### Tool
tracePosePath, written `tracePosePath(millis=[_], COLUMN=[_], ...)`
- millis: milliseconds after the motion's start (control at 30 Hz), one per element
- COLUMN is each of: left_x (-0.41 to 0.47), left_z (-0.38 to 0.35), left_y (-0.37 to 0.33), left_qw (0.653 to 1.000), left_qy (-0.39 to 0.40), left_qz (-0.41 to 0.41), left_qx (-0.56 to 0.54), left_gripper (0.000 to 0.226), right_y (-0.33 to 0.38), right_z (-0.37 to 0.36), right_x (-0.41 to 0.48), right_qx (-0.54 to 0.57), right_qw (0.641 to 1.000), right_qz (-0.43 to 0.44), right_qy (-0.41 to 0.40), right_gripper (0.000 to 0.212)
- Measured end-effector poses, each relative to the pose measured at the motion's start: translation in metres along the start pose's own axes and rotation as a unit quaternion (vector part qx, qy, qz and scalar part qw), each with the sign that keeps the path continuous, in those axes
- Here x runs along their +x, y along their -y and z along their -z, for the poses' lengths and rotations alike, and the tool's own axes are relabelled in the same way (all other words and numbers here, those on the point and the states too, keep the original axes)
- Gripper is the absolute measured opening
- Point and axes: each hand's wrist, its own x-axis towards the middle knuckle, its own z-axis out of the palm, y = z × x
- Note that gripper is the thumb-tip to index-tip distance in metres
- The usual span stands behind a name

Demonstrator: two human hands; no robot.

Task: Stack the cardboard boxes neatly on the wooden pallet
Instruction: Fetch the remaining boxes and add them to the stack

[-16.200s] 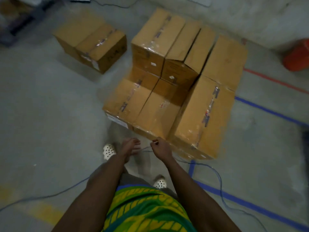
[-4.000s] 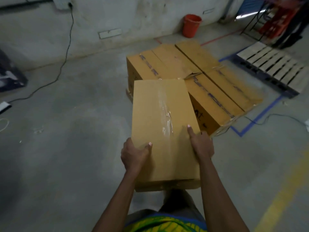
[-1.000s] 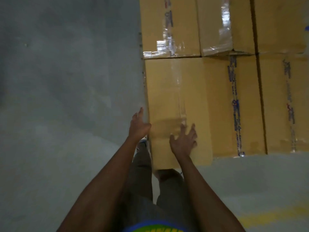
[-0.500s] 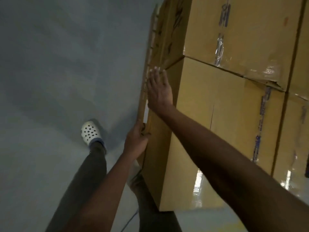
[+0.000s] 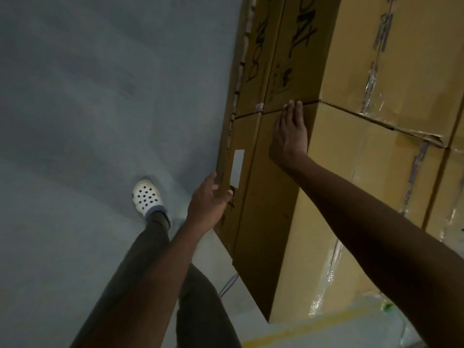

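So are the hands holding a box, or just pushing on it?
Nothing is held. The right hand lies flat on the side of the top box; the left hand touches the lower box beside its white label.

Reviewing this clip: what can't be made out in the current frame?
Head view only.
- Wooden pallet: out of sight, presumably under the cardboard boxes.
- Their far ends: cut off by the top and right edges.
- White label: print too small.
- Black writing: blurred.
- Left hand: its own back hides whether the palm presses the box.
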Motion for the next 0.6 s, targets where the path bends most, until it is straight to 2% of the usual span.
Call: tracePosePath(millis=[200,433,533,600], left_x=[-0.001,0.017,0.036,0.048], left_z=[-0.005,-0.022,-0.025,-0.030], left_y=[-0.017,-0.024,-0.019,-0.013], left_qw=[1.000,0.998,0.994,0.982], left_qy=[0.016,0.040,0.044,0.043], left_qz=[-0.008,-0.004,0.034,0.096], left_qx=[-0.006,-0.044,-0.093,-0.158], left_gripper=[0.069,0.064,0.057,0.051], right_y=[0.004,0.058,0.087,0.102], right_z=[0.002,-0.006,-0.014,-0.016], right_x=[0.001,0.023,0.043,0.061], right_qx=[0.077,0.100,0.104,0.097], right_qw=[0.996,0.992,0.989,0.988], right_qz=[0.003,0.074,0.106,0.119], right_qy=[-0.043,-0.014,0.014,0.010], right_gripper=[0.082,0.077,0.076,0.078])
